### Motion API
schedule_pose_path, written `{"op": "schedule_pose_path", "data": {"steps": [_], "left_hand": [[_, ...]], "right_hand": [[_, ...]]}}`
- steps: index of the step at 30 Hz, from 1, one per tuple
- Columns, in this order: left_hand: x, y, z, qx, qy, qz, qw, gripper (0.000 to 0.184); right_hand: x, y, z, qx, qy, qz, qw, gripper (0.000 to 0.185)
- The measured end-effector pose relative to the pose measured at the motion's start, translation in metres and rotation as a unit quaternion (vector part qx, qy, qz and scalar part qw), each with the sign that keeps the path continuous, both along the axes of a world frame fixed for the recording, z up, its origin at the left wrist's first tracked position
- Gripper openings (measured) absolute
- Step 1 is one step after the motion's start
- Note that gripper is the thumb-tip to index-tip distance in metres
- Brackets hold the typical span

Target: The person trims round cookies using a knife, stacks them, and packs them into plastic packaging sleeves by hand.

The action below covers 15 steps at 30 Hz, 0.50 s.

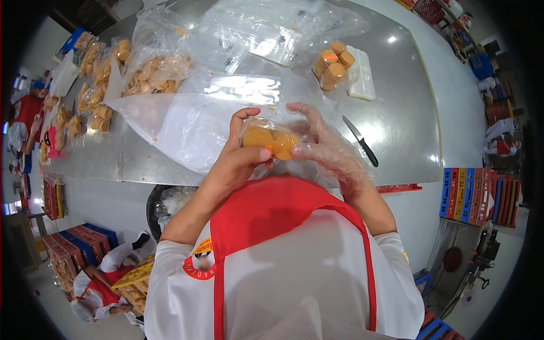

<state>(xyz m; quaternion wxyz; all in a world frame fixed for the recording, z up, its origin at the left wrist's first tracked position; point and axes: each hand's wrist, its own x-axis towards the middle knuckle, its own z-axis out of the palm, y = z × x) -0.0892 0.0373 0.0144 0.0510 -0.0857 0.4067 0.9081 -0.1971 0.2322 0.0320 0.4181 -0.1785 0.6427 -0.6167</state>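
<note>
A small clear plastic bag of round golden cookies (262,137), with an orange label, is held between my hands just in front of the red apron. My bare left hand (241,154) grips the bag's left side, thumb pressed on the near face and index finger raised behind. On the other side, my right hand (327,144), in a loose clear plastic glove, has its thumb against the bag's right end; its index finger reaches out above. The glove's film partly hides these fingertips. A black-handled knife (362,144) lies to the right of the gloved hand.
On the metal table (405,113) stand another bag of cookies (333,68) and a stack of white bags (361,73). A large bag of loose cookies (152,73) and several packed bags sit left. Plastic sheets (243,34) cover the back. Co-workers and crates surround the table.
</note>
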Motion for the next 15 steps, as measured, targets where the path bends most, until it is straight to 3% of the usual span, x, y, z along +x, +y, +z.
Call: {"op": "schedule_pose_path", "data": {"steps": [5,12,15], "left_hand": [[0.0,-0.001,-0.002,-0.003,0.003,-0.007,1.0,0.081],[0.0,0.003,-0.003,-0.018,0.012,-0.018,1.0,0.081],[0.001,-0.003,0.006,-0.099,-0.006,-0.039,0.994,0.075]], "right_hand": [[0.001,0.005,-0.012,-0.069,-0.057,-0.003,0.996,0.098],[0.007,0.002,-0.001,-0.036,-0.059,-0.02,0.997,0.095],[0.007,0.003,0.001,-0.017,-0.041,-0.028,0.999,0.095]]}}
